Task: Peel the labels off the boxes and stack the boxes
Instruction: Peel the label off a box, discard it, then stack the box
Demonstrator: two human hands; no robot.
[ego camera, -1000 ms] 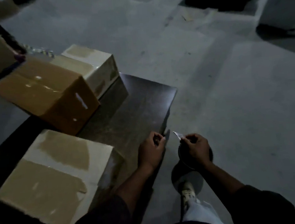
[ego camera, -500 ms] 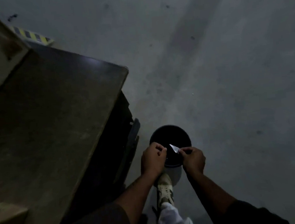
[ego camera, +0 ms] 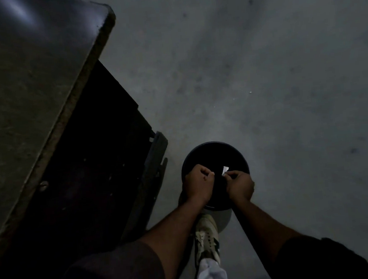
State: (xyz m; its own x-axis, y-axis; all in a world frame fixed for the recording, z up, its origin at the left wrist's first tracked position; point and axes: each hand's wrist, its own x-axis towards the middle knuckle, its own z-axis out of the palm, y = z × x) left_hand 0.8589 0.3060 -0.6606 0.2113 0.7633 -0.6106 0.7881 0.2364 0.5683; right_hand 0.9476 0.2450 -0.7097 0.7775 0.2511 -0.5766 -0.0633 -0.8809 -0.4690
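Pinching a small white label scrap [ego camera: 225,170] between thumb and fingertips of the right hand [ego camera: 240,185], at about 5 o'clock over the mouth of a round black bin [ego camera: 213,150]. Curled into a loose fist on the left hand [ego camera: 199,185], at the bin's 8 o'clock; whether anything sits inside that fist, cannot tell. Standing directly below the hands, on the grey floor [ego camera: 283,64], just off the corner of a dark table [ego camera: 29,86] at 10 o'clock. Planted at 6 o'clock, one pale shoe [ego camera: 205,233].

Judging by this: one label already off and about to be binned. No boxes in view, so nothing shown of the stacking, nor of how many labels remain.
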